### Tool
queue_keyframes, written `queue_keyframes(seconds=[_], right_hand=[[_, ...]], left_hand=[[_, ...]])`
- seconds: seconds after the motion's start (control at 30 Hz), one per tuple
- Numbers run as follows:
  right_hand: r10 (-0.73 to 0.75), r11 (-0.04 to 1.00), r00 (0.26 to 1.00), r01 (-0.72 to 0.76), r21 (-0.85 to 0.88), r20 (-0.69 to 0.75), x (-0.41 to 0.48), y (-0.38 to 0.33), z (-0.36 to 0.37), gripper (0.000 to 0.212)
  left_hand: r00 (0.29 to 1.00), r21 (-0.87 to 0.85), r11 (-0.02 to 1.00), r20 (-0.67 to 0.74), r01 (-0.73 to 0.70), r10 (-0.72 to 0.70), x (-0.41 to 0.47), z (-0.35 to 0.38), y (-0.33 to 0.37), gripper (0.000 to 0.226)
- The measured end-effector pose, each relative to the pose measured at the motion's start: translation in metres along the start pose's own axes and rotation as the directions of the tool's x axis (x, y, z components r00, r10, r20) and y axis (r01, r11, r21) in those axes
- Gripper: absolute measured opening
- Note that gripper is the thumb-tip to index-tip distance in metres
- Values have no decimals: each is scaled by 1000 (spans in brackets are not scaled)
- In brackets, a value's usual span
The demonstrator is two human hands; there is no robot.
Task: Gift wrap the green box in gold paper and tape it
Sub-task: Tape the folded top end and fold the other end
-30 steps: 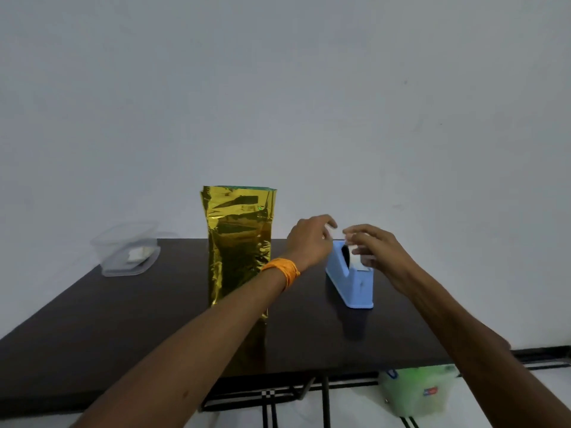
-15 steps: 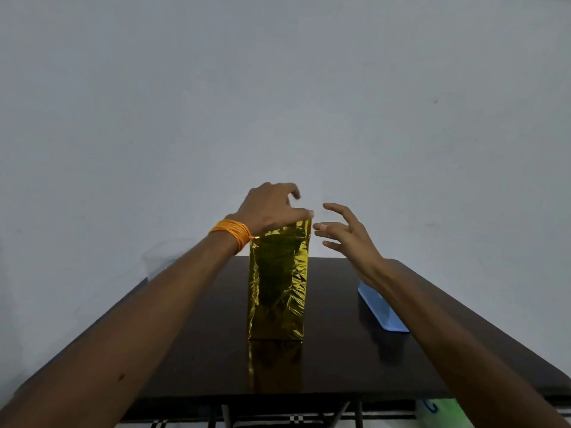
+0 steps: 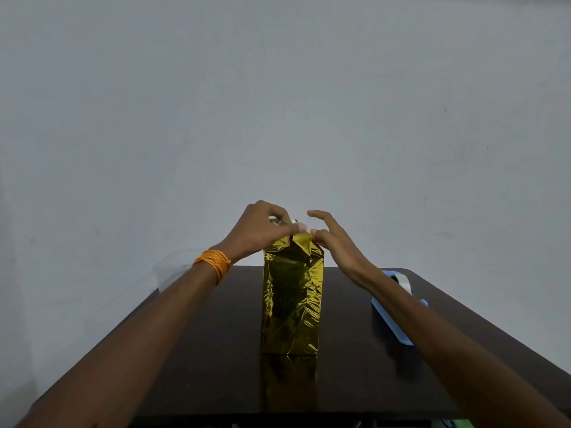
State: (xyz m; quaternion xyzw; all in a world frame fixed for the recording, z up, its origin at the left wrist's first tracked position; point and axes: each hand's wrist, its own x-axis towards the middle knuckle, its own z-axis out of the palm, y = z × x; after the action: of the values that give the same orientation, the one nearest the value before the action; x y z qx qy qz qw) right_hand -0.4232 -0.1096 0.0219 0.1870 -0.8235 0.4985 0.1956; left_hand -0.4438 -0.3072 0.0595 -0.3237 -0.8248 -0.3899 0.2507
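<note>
The box [image 3: 290, 301] stands upright in the middle of the dark table [image 3: 197, 359], fully covered in crinkled gold paper; no green shows. My left hand [image 3: 262, 230] rests on the top left of the box, its thumb and fingers pinching a folded flap of gold paper and a small pale strip that looks like tape. My right hand [image 3: 333, 242] is at the top right, fingers spread, fingertips touching the upper paper edge. The blue tape dispenser [image 3: 392, 307] lies to the right, partly hidden by my right forearm.
A clear plastic container [image 3: 173, 267] sits at the table's far left corner, mostly behind my left wrist. A plain white wall is close behind the table. A green-tinted plastic object [image 3: 454, 423] shows under the table's front right edge.
Both hands left the tape dispenser and moved left to the top of the gold-wrapped box. My view shifted so the box is now centred, and my left hand closed on the top flap.
</note>
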Motion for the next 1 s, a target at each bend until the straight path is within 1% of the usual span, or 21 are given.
queue_keyframes(seconds=[0.07, 0.1, 0.13, 0.2, 0.23, 0.3, 0.37, 0.47, 0.53, 0.7, 0.8, 0.87, 1.0], right_hand=[[2, 1000, 1000, -2, -14, 15, 3, -1, 2, 53], [4, 1000, 1000, -4, -27, 22, 4, -2, 3, 53], [8, 999, 1000, -7, -37, 26, 5, -4, 5, 53], [15, 999, 1000, -14, -42, 23, 6, -4, 8, 53], [18, 999, 1000, -17, -42, 16, 6, -3, 8, 52], [15, 999, 1000, -14, -43, 10, 7, -1, 8, 47], [13, 999, 1000, -13, -43, 10, 7, 1, 5, 43], [28, 999, 1000, -28, -20, 11, 7, 4, 2, 48], [34, 999, 999, -34, -6, 14, 7, 6, 2, 53], [22, 999, 999, -24, 45, 30, 7, 7, 2, 50], [21, 998, 999, -18, 68, -38, 7, 9, -2, 48], [42, 997, 998, -38, 62, -53, 6, 12, -4, 53], [84, 993, 996, -83, 79, -3, 10, 16, -4, 60]], left_hand=[[992, -137, 988, -100, 67, -81, 0, 1, -4, 39], [982, -203, 972, -124, 115, -143, 2, 2, -6, 41], [971, -270, 947, -117, 171, -209, 3, 2, -7, 40], [946, -368, 880, -6, 300, -325, 9, 4, -10, 32], [928, -373, 853, 71, 364, -365, 11, 6, -12, 30], [893, -313, 837, 181, 450, -412, 14, 11, -15, 22], [866, -258, 831, 246, 492, -436, 15, 17, -17, 12], [843, -219, 830, 314, 512, -437, 14, 25, -20, 15], [838, -215, 830, 332, 515, -434, 13, 27, -22, 17], [833, -207, 826, 329, 524, -445, 8, 27, -32, 16], [838, -268, 807, 321, 527, -441, 8, 27, -34, 16], [847, -274, 815, 320, 511, -424, 8, 30, -34, 16], [865, -261, 838, 303, 480, -401, 7, 31, -32, 17]])
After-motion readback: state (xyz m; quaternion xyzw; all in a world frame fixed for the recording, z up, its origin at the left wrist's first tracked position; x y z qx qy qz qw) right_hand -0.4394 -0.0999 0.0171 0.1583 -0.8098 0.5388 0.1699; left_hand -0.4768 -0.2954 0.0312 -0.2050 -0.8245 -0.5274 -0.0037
